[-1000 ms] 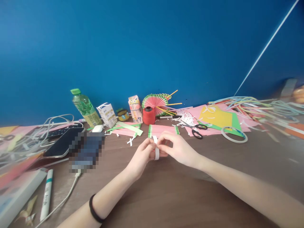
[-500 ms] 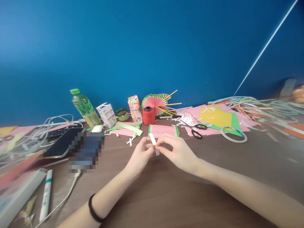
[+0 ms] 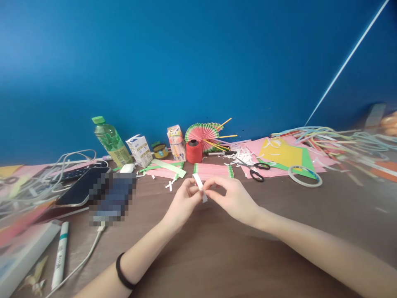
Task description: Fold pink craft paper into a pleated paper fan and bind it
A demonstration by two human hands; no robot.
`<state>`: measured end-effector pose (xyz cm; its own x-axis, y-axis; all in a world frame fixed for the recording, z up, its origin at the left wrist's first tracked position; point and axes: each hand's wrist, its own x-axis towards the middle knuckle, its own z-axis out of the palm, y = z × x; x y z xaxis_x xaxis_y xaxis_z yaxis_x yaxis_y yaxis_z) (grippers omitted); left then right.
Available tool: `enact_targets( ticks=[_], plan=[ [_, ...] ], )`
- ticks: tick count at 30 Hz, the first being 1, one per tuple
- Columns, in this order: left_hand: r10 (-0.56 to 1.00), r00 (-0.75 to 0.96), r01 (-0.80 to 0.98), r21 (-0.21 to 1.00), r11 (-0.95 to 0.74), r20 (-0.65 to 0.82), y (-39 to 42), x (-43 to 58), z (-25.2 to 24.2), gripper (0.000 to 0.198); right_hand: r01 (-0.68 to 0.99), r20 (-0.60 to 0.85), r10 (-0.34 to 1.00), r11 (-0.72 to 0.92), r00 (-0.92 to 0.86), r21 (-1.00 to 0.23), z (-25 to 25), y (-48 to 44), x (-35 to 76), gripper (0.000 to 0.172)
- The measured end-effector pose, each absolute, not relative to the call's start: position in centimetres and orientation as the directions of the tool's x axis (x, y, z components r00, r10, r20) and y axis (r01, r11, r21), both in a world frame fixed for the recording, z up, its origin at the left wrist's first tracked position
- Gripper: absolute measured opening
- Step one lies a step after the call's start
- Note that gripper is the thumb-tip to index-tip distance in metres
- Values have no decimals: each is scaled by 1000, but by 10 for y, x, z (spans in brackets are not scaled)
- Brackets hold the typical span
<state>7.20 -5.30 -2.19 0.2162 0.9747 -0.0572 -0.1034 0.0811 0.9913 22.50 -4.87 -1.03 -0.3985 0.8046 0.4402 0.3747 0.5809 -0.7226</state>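
Note:
Both my hands meet over the middle of the brown table. My left hand [image 3: 182, 203] and my right hand [image 3: 231, 196] pinch a short white strip [image 3: 198, 184] between their fingertips; it tilts up to the left, with one end sticking out above the fingers. Just behind the hands lies a pleated pink paper with green edges [image 3: 214, 170]. Black-handled scissors [image 3: 256, 169] rest to the right of it.
Along the blue wall stand a green bottle [image 3: 110, 140], a small carton [image 3: 140, 150], a red thread spool [image 3: 194, 151] and a pink paper fan [image 3: 203, 132]. A tape ring [image 3: 305, 176] and coloured sheets lie right. Phones, cables and a marker [image 3: 60, 254] crowd the left.
The white strip, curved down between my hands a second ago, has been turned and now points up to the left. Both hands rose slightly and stayed pinched together.

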Motion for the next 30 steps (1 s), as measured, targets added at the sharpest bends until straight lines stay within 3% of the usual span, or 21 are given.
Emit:
enact_targets(
  ticks=[7, 15, 21, 30],
  plan=[
    [970, 241, -107, 993, 57, -30, -50, 70, -26, 30, 400, 521, 749, 660, -409, -636, -11, -51, 222, 13],
    [971, 238, -115, 991, 68, -39, -52, 70, -22, 33, 394, 524, 732, 679, -436, -620, -10, -52, 223, 15],
    [970, 240, -101, 993, 60, -34, -46, 64, -26, 31, 393, 498, 741, 665, -449, -635, -10, -53, 222, 10],
    [956, 292, -119, 991, 64, -26, -47, 66, -22, 46, 346, 465, 795, 594, -388, -727, -7, -50, 226, 11]
  ],
)
